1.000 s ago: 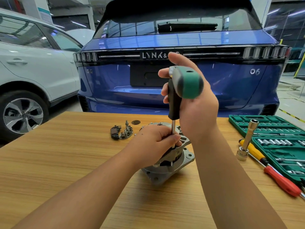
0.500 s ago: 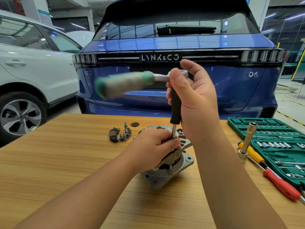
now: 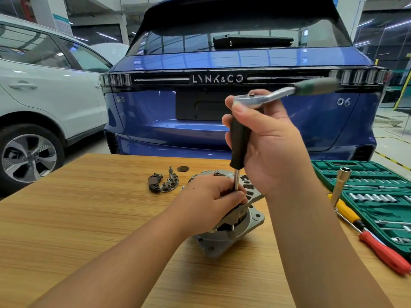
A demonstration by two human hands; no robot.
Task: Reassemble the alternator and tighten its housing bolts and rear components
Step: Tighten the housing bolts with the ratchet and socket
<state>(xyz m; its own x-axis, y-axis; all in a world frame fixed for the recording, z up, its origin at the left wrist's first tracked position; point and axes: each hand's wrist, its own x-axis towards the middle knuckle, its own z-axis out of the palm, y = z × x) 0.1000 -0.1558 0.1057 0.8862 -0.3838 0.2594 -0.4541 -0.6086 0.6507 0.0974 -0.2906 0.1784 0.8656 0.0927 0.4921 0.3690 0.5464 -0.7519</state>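
Observation:
The grey metal alternator [image 3: 233, 232] stands on the wooden table [image 3: 89, 218] at centre. My left hand [image 3: 213, 196] lies over its top and pinches the steel shaft of a black-handled extension driver [image 3: 240, 141] standing upright on it. My right hand [image 3: 273, 147] grips the black handle. A ratchet [image 3: 287, 93] with a green grip sits on the driver's top, its handle blurred and pointing right. The bolt under the shaft is hidden by my left hand. A dark rectifier part [image 3: 163, 184] lies behind left of the alternator.
An open green socket case [image 3: 378, 196] lies at the right, with a steel socket handle [image 3: 341, 185], a yellow screwdriver [image 3: 347, 213] and a red screwdriver [image 3: 384, 252] beside it. A blue car [image 3: 222, 121] stands just behind the table, a white car [image 3: 44, 96] to the left.
The ratchet handle has swung round on top of the driver, from pointing toward me, then left, to pointing right. Both hands have stayed in place on the driver and the alternator.

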